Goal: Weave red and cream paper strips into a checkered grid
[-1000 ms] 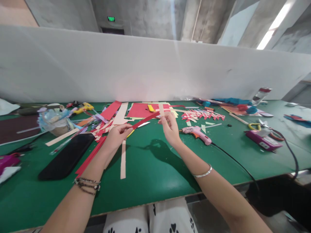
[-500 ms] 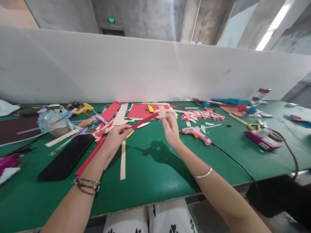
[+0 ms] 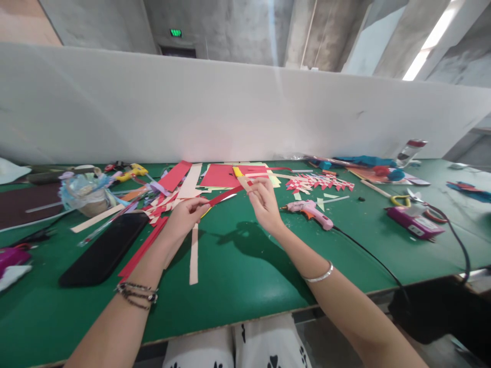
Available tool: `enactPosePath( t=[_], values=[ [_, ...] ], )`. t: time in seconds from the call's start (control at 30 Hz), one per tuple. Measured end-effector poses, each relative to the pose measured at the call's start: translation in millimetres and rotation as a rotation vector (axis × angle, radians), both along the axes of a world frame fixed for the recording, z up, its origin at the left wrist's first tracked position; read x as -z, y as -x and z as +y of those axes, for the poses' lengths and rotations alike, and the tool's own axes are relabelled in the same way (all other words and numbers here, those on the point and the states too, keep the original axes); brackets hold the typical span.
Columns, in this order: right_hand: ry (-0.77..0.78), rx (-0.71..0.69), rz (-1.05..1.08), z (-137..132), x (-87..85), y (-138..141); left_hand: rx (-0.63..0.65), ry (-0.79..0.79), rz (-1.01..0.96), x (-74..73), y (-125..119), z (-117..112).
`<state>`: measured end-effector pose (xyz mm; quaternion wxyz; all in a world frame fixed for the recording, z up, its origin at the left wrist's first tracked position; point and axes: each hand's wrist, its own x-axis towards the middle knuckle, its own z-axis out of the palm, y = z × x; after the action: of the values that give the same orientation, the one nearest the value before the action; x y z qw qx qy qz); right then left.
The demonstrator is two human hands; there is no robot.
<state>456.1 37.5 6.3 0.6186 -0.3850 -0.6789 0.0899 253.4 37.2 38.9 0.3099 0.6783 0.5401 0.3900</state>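
My left hand [image 3: 187, 214] pinches one end of a red paper strip [image 3: 226, 194], which stretches up and right toward my other hand. Closed at the fingertips, my right hand [image 3: 265, 204] holds a short pale paper strip [image 3: 243, 181] near the red one's far end. Whether the two strips touch there is hard to make out. Below the red strip lies a partly hidden yellow-handled tool with a metal blade [image 3: 226, 198]. A narrow pale strip [image 3: 194, 255] lies by my left hand, and a longer red strip [image 3: 140, 253] runs partly under that forearm.
A pink glue gun [image 3: 310, 210] lies right of my hands, its cord trailing off the table edge. Beyond it is a red-and-pale woven paper piece [image 3: 320, 182]. A black phone-like slab [image 3: 105, 248], paper scraps and red sheets [image 3: 218, 175] cover the left and back.
My right hand has turned and shifted slightly left. The pale strip in it has tipped from nearly upright to slanting left, down nearer the red strip. My left hand has stayed nearly still.
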Motion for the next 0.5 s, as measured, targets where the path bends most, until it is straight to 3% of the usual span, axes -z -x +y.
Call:
enactPosePath(
  t=[0.23, 0.5],
  values=[
    [0.087, -0.068, -0.158, -1.9, 3.9, 8.4, 0.071, 0.058, -0.060, 10.9, -0.4, 3.7],
    [0.081, -0.076, -0.509, -5.7, 14.1, 16.8, 0.262, 0.042, -0.108, 20.5, 0.8, 6.8]
  ],
)
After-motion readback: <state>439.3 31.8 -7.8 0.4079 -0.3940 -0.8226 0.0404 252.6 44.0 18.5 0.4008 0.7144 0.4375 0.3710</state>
